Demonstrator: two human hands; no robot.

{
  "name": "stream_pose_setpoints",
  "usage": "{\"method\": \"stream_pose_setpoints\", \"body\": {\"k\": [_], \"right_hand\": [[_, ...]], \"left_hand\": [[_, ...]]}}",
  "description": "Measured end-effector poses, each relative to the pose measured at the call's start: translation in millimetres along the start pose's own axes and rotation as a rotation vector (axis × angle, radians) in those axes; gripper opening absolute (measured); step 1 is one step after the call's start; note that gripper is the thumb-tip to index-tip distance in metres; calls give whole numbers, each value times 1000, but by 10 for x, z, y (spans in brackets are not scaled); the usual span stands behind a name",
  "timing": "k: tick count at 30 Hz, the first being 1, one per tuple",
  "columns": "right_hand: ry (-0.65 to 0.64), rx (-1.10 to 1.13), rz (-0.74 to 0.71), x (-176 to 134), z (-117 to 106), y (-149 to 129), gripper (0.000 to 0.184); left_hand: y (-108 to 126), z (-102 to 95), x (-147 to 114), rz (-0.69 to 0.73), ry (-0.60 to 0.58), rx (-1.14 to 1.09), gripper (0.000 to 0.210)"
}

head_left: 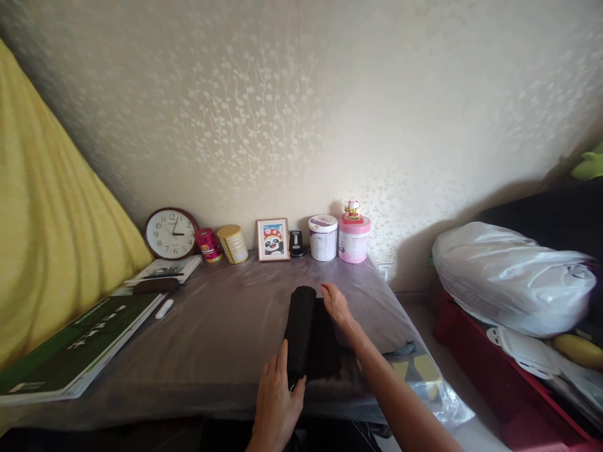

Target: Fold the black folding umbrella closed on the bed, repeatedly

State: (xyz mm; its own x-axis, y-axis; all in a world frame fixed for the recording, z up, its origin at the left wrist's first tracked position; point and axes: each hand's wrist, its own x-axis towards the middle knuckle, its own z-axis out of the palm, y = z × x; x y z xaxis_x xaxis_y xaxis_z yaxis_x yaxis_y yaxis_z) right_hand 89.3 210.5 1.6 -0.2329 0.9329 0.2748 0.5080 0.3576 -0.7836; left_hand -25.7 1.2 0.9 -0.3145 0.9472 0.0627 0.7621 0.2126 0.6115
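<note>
A black roll of cloth point(301, 333) lies lengthwise on the table near its front edge, with a flat black flap point(325, 345) spread along its right side. Something small and shiny shows at the near end of the roll. There my left hand point(280, 389) is closed around it, thumb on the right and fingers on the left. My right hand point(336, 306) is beside the far right corner of the flap, fingers stretched out; whether it touches the cloth I cannot tell.
Along the wall stand a clock point(171, 233), tins point(233, 245), a framed panda picture point(273, 240) and tubs point(323, 240). Left lie a green book point(85, 342) and a white remote-like object point(164, 309). A yellow-and-grey packet point(417, 376) sits right; beyond is a red bin point(499, 383).
</note>
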Motion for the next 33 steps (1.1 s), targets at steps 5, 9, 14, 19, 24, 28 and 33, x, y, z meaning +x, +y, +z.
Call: {"method": "stream_pose_setpoints", "body": {"k": [5, 9, 14, 19, 24, 28, 33], "right_hand": [[-69, 197, 250, -237, -228, 178, 31], [-159, 375, 352, -392, -243, 43, 33], [-275, 516, 390, -472, -254, -195, 31], [-388, 545, 430, -479, -217, -247, 38], [-370, 483, 390, -444, -105, -143, 34], [-310, 437, 330, -432, -1, -113, 35], [-244, 369, 287, -420, 87, -123, 42]], "left_hand": [[13, -30, -1, -14, -17, -8, 62], [25, -42, 0, -22, -24, -12, 63], [3, -32, -2, -8, -5, -41, 61], [2, -39, -3, -15, -5, -25, 61], [5, -49, -12, -16, -10, -14, 61], [1, -38, -8, -3, -5, -10, 62], [-14, -19, 1, 0, 7, -24, 62]]}}
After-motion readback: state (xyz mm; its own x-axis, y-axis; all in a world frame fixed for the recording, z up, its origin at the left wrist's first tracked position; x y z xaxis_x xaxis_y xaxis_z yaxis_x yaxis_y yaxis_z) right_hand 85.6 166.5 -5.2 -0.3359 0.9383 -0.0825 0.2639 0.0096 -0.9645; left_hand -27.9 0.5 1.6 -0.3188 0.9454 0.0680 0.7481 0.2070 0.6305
